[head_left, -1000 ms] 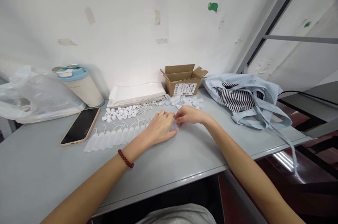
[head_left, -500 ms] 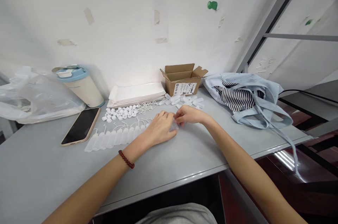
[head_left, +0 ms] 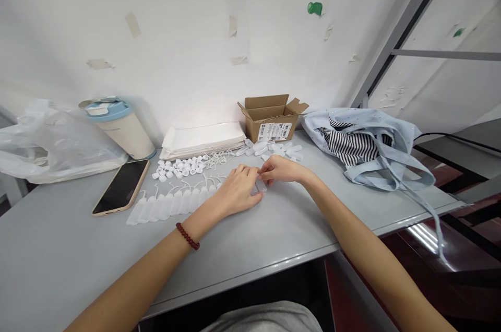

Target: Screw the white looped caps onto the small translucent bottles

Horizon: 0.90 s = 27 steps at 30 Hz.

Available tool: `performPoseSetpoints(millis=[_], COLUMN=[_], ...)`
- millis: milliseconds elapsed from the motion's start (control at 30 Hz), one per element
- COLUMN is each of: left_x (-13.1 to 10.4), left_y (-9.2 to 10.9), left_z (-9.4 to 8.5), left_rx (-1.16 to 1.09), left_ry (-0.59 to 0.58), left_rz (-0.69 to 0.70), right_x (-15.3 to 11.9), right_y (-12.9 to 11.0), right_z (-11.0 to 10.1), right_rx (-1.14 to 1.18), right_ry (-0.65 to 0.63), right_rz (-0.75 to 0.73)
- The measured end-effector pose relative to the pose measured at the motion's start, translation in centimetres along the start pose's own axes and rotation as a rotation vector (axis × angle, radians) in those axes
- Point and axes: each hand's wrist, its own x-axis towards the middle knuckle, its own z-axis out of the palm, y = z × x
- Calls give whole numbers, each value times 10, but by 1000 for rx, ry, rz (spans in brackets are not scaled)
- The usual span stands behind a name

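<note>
My left hand [head_left: 239, 187] lies over the right end of a row of small translucent plastic bottles [head_left: 166, 206], each with a white cord at its top. Its fingers are bent and closed, their tips meeting those of my right hand; their grip is hidden. My right hand [head_left: 285, 169] is closed in a pinch at a small translucent plastic bottle [head_left: 261, 186], partly covered by both hands. Behind the row lie white caps [head_left: 179, 167] and a tangle of white cords [head_left: 217, 158]. More loose translucent bottles [head_left: 291, 150] lie beyond my right hand.
A stack of white trays [head_left: 203, 138] and an open cardboard box [head_left: 274, 118] stand against the wall. At left are a phone [head_left: 121, 187], a tilted tumbler [head_left: 123, 128] and a plastic bag [head_left: 58, 139]. A light-blue cloth bag [head_left: 364, 139] lies at right, its strap hanging over the table edge.
My hands have barely moved. Slightly more of the translucent bottle shows between them, with my right fingertips shifted a little.
</note>
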Motion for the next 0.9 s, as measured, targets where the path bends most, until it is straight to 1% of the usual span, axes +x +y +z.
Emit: performPoseSetpoints(millis=[200, 400, 600, 900], left_x=[1, 0, 0, 0], left_y=[0, 0, 1, -1], left_z=[2, 1, 0, 3], left_rx=[-12, -29, -12, 10], left_ry=[6, 39, 9, 9], left_rz=[14, 23, 14, 20], right_x=[0, 0, 2, 3], right_y=[0, 1, 3, 3], right_z=[0, 0, 1, 2], right_rx=[7, 20, 28, 41], right_ry=[-10, -4, -13, -21], right_rz=[4, 4, -5, -2])
